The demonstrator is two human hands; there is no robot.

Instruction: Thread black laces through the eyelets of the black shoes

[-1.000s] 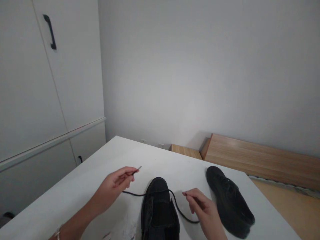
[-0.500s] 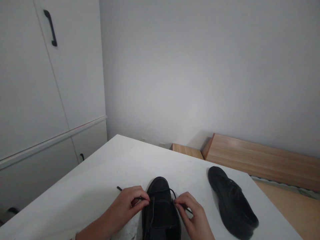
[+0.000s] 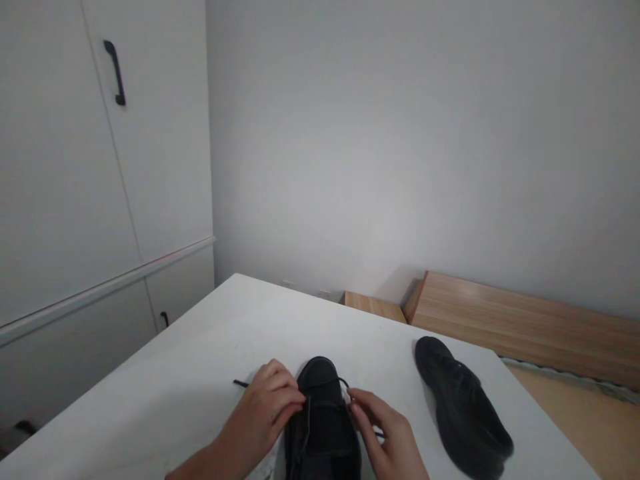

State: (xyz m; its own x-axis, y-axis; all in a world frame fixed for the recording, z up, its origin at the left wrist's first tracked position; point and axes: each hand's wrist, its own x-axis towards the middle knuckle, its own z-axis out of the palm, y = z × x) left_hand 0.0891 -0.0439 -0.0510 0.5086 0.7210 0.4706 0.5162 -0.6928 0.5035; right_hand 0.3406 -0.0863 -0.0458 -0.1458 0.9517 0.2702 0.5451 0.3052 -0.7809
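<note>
A black shoe stands on the white table right in front of me, toe pointing away. A thin black lace runs across its front, one end lying on the table to the left. My left hand rests against the shoe's left side with fingers closed in a pinch on the lace. My right hand is at the shoe's right side, fingers pinched on the other part of the lace. A second black shoe lies apart on the right.
White cupboard doors with black handles stand to the left. A grey wall is behind the table. Light wooden boards lie past the table's far right edge, lower down.
Both hands came in from holding the lace wide apart to the sides of the near shoe. The lace is now drawn tight across the shoe's front.
</note>
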